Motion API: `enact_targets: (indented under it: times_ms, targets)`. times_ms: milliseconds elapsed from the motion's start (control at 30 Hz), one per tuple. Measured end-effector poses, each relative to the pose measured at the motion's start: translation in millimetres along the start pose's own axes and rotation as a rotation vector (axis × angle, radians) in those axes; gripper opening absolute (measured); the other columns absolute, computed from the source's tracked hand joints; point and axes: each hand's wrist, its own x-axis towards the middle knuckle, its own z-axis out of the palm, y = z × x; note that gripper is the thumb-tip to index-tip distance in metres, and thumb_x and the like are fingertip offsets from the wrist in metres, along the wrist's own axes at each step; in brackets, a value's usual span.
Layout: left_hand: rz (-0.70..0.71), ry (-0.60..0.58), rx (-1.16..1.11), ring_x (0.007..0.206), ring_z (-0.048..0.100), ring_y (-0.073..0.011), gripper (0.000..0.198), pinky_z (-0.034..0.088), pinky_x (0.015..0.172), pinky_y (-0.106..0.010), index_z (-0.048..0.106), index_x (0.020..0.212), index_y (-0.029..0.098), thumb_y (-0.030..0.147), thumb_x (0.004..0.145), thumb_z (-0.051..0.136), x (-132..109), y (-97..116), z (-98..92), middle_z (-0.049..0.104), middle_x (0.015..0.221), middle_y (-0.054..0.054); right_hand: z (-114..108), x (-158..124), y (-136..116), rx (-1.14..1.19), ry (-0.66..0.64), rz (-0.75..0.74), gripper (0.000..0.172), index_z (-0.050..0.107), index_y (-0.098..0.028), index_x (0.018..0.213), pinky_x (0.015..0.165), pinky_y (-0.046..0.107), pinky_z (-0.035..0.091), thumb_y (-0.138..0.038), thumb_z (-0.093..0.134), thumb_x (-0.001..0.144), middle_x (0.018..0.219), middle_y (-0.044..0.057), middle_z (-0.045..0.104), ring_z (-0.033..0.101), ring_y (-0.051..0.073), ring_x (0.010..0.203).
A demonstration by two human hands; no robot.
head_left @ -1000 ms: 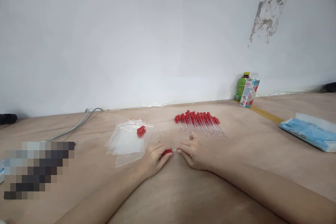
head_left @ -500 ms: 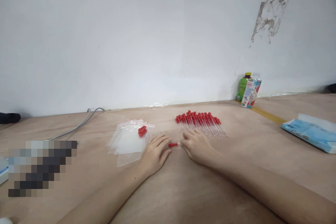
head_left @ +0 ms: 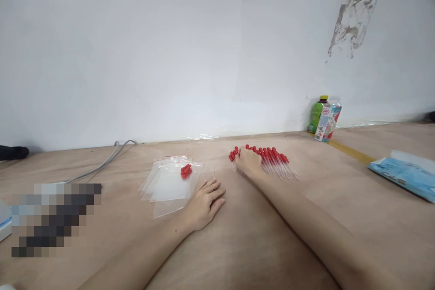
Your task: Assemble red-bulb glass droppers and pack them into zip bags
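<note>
My left hand (head_left: 205, 204) rests flat on the table, fingers spread and holding nothing. Just beyond its fingertips lie a few thin clear tubes (head_left: 210, 171). To its left is a fanned stack of clear zip bags (head_left: 166, 188), with a small pile of loose red rubber bulbs (head_left: 186, 171) on top. My right hand (head_left: 249, 160) reaches into a row of red-bulbed droppers (head_left: 272, 156) at the back. Its fingers are closed on a dropper at the row's left part, mostly hidden by the hand. The droppers lie side by side, bulbs toward the wall.
A green bottle (head_left: 316, 115) and a printed clear bottle (head_left: 328, 122) stand against the wall at right. A blue and white soft pack (head_left: 404, 176) lies far right. Grey cables (head_left: 102, 164) run along the left, near a pixelated dark object (head_left: 61, 217).
My right hand has moved away from my left hand, up to the dropper row. The red-bulbed dropper between my hands is gone from that spot. My left hand has stayed nearly still.
</note>
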Motion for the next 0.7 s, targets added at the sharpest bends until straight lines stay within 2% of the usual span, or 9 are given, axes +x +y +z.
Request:
enact_targets:
  times_ms: [200,333,433,533,700]
  targets:
    - [0.041,0.054,-0.05,0.117,0.041,-0.0227,0.032,0.034,0.097,-0.044,0.052,0.116,0.019,0.029,0.087,0.041,-0.1,-1.3,3.3,0.05,0.123,-0.009,-0.6,-6.7,-5.3,-0.001,-0.005,-0.045,0.028,0.053,-0.014,0.096,0.066,0.034,0.039,-0.035,0.041,0.081,0.093,0.012,0.061,0.058,0.025,0.084]
    - [0.027,0.228,-0.004,0.11,0.046,-0.0237,0.025,0.038,0.092,-0.044,0.058,0.105,0.021,0.026,0.082,0.047,1.1,-0.3,0.9,0.058,0.111,-0.007,1.9,-21.5,-25.1,0.038,-0.05,-0.146,0.029,0.056,-0.019,0.091,0.069,0.032,0.038,-0.04,0.038,0.083,0.095,0.009,0.061,0.057,0.022,0.087]
    - [-0.09,0.381,0.088,0.102,0.049,-0.0243,0.021,0.039,0.087,-0.043,0.06,0.098,0.021,0.025,0.079,0.05,1.9,-12.3,-6.1,0.059,0.106,-0.007,9.3,-32.9,-45.4,0.066,-0.099,-0.185,0.034,0.058,-0.019,0.089,0.069,0.031,0.039,-0.045,0.038,0.082,0.094,0.01,0.061,0.057,0.021,0.086]
    - [-0.268,0.477,0.197,0.098,0.05,-0.026,0.02,0.04,0.083,-0.042,0.061,0.093,0.019,0.026,0.077,0.051,0.4,-37.0,-15.3,0.058,0.102,-0.008,17.8,-38.6,-59.7,0.083,-0.133,-0.175,0.037,0.059,-0.016,0.092,0.068,0.032,0.04,-0.045,0.039,0.081,0.096,0.012,0.06,0.057,0.022,0.087]
    - [-0.463,0.5,0.332,0.096,0.049,-0.0282,0.022,0.04,0.077,-0.041,0.061,0.092,0.02,0.033,0.075,0.053,-6.1,-75.6,-23.3,0.058,0.099,-0.008,27.2,-33.2,-66.5,0.09,-0.197,-0.116,0.03,0.062,-0.015,0.085,0.06,0.032,0.042,-0.038,0.045,0.076,0.088,0.013,0.063,0.06,0.025,0.081]
